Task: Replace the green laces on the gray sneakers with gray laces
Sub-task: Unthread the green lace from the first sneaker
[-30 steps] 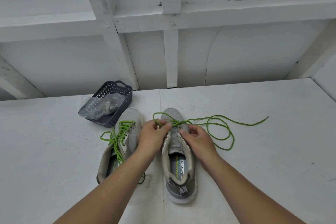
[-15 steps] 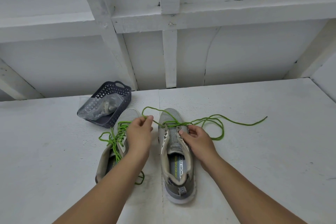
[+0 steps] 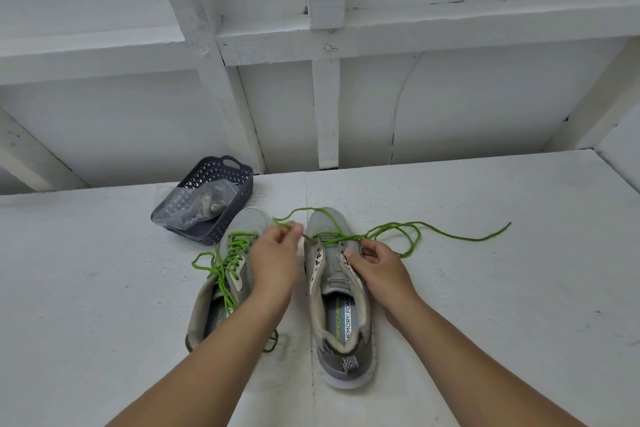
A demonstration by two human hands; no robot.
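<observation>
Two gray sneakers stand side by side on the white surface, toes pointing away from me. The left sneaker [image 3: 221, 308] is still threaded with a bright green lace [image 3: 230, 260]. The right sneaker [image 3: 341, 315] has its green lace [image 3: 408, 236] almost fully pulled out, trailing in loops to the right. My left hand [image 3: 275, 260] pinches a strand of that lace between the two toes. My right hand [image 3: 379, 270] grips the right sneaker's upper at its right eyelet row. A clear bag of gray laces [image 3: 199, 204] lies in the basket.
A dark gray perforated plastic basket [image 3: 225, 177] sits just behind the left sneaker. White wooden framing and wall panels rise behind the surface. A seam runs down the surface between the sneakers.
My left hand moved left from the right sneaker's eyelets and drew the green lace out with it. The loose loops on the right shrank. My right hand kept its hold on the sneaker.
</observation>
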